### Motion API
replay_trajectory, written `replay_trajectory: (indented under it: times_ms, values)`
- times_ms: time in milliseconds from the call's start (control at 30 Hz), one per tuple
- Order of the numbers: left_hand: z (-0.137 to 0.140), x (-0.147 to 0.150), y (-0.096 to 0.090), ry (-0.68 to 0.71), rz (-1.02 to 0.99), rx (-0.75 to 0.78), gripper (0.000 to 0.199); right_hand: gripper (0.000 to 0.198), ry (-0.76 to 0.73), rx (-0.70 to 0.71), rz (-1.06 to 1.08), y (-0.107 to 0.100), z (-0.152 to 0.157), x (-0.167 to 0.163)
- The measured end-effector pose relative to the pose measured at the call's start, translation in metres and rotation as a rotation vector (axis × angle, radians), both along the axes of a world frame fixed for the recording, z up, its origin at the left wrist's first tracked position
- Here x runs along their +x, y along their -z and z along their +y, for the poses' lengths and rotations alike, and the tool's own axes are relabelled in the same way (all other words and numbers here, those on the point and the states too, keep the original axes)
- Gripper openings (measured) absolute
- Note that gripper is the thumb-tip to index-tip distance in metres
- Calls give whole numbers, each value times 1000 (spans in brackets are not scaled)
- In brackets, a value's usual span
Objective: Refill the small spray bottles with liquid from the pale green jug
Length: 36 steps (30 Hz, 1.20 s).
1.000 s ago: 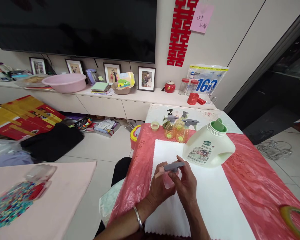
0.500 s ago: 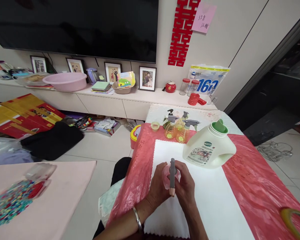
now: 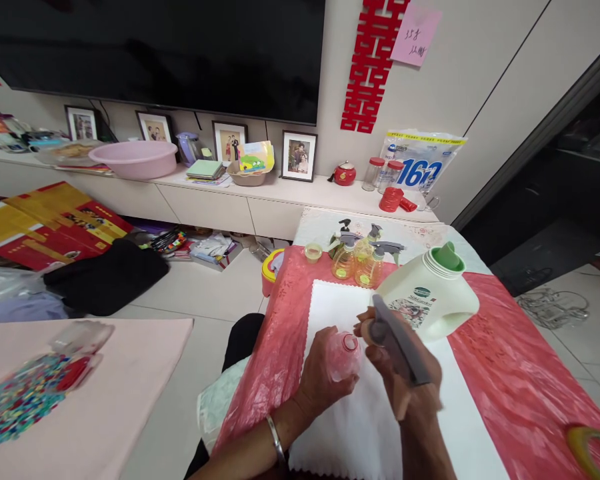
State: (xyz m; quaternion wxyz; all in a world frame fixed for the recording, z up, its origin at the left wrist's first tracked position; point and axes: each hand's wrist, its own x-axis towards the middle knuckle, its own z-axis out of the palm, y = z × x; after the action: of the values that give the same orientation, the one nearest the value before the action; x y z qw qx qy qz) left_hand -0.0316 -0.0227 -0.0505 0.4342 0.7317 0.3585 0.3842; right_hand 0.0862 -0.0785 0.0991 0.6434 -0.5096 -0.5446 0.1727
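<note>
My left hand is wrapped round a pink see-through bottle, whose open neck faces up. In my right hand is a grey spray nozzle, apart from the bottle and slightly blurred. Both hands are over a white sheet with a scalloped edge. Just beyond my right hand stands a large pale green jug with a green pouring mouth. Several yellow spray bottles with grey nozzles are grouped behind the sheet, beside a small shallow dish.
Red plastic covers the table, with a tape roll at its right. A pink-topped table on the left holds colourful beads. Behind, a long cabinet carries a pink basin, picture frames and jars.
The spray nozzle has come off the pink bottle. My right hand has moved right and up with it, while my left hand keeps holding the bottle in about the same place.
</note>
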Motion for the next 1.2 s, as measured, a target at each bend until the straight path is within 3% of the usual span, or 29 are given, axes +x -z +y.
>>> replay_trajectory:
  times_ms: [167,267,367,467,533,633,767,900,1000,1100,1200]
  values:
    - [1,-2,9,2,8,45,90,37,82,87,-64,-41,21,23]
    - [1,-1,11,-22,17,69,91,39,171,-109,-177,-48,48,33]
    - [1,1,13,-20,14,68,89,33,120,-397,-356,-26,84,42]
    - [0,1,17,-20,12,71,90,14,84,-651,-446,12,116,48]
    - [0,1,20,-14,16,64,92,17,58,-802,-507,36,129,48]
    - [0,1,23,-14,21,35,94,25,32,-939,-590,61,138,45]
    - [-1,1,20,-24,-6,30,96,25,49,-999,-658,81,136,42]
    - [-1,1,18,-19,4,23,95,27,66,-925,-708,93,129,45]
    - [-1,0,19,-19,11,15,95,27,84,-755,-739,90,117,49]
    - [0,0,21,-9,9,42,95,21,145,-477,-738,69,93,48]
    - [1,0,20,-6,18,73,93,27,219,-155,-705,36,58,45]
